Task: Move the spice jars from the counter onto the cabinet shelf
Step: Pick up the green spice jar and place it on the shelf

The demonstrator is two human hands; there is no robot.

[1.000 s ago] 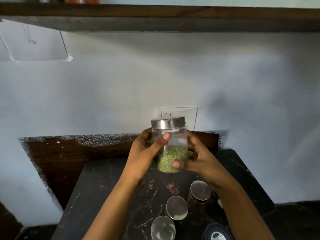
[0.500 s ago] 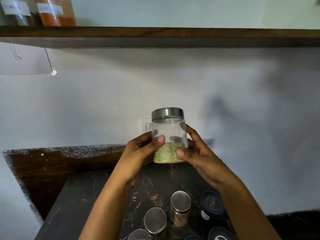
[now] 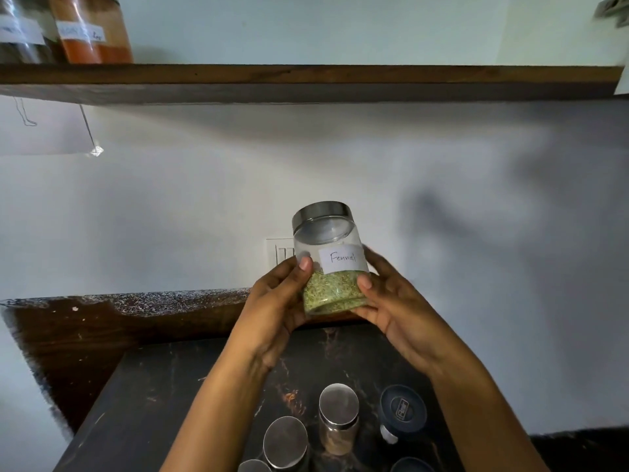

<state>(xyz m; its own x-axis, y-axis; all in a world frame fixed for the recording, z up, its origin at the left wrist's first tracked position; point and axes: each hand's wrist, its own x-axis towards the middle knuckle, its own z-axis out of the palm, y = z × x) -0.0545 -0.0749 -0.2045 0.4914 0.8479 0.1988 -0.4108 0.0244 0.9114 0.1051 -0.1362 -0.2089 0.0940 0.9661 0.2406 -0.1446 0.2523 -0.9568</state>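
A clear jar of green fennel (image 3: pixel 332 267) with a steel lid and a white handwritten label is held in the air above the dark counter (image 3: pixel 163 396), tilted slightly. My left hand (image 3: pixel 277 308) grips its left side, thumb on the front. My right hand (image 3: pixel 391 301) grips its right side and bottom. The wooden shelf (image 3: pixel 306 81) runs across the top, well above the jar. Two labelled jars stand at its left end, one dark (image 3: pixel 20 32) and one orange (image 3: pixel 90 28).
On the counter near me stand several jars: steel-lidded ones (image 3: pixel 338 413) (image 3: pixel 285 441) and dark-lidded ones (image 3: pixel 403 408). A wall socket (image 3: pixel 279 255) sits behind the held jar. A white wall fills the space between counter and shelf.
Both hands have lifted the fennel jar and turned it, so its label now faces me. The view has tilted upward, showing more of the shelf and its jars.
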